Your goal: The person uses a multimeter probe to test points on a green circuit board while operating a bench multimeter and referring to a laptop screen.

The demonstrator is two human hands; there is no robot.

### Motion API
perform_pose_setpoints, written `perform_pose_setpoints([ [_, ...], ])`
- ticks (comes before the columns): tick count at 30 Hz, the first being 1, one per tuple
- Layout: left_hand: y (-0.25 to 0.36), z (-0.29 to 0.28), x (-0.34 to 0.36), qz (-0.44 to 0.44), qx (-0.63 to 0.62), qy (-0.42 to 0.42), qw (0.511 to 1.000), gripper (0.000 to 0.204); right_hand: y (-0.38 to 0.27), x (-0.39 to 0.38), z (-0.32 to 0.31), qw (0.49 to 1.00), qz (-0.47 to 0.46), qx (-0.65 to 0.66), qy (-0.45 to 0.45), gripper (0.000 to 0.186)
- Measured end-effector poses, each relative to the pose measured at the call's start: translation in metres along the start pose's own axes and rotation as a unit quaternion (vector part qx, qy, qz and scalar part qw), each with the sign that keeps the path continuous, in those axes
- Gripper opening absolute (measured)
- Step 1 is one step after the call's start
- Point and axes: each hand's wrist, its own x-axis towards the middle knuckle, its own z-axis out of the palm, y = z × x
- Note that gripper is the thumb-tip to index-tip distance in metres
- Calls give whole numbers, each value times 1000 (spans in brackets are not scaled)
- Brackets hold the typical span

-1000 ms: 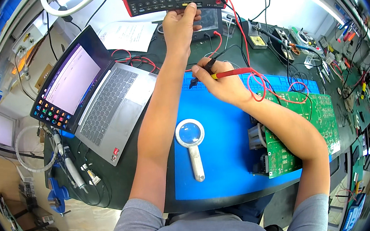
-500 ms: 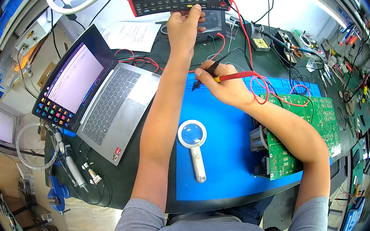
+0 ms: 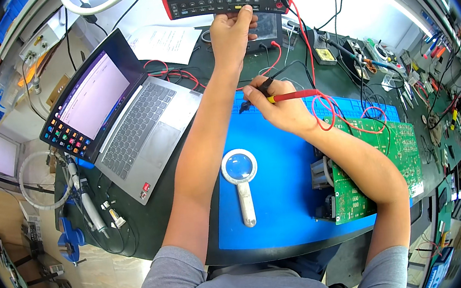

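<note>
Lying on one blue mat were one magnifying glass and, to its right, one green circuit board. One laptop stood open on the dark surface, left of the mat. Beyond the mat stood one bench multimeter, its display lit, with leads plugged in at its right end. The left hand was at its lower edge: the thumb touched the front near a yellow button, the other fingers curled beneath; whether they gripped the casing could not be told. Over the mat's far edge, the right hand had its fingers closed on one black test probe, while one red test probe lay across that hand. A small tray held a yellowish pad. Compartments lined the mat's far edge; their contents were too small to tell.
</note>
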Motion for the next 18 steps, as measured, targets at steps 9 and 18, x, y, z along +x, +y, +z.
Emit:
perform_pose_setpoints([
  [9,1,0,1,-4,2,-6,1000,35,2,0,0,1000,-4,-9,-2,27],
  [18,2,-1,0,3,13,-2,1000,35,3,-1,0,999,-22,-17,-21,24],
])
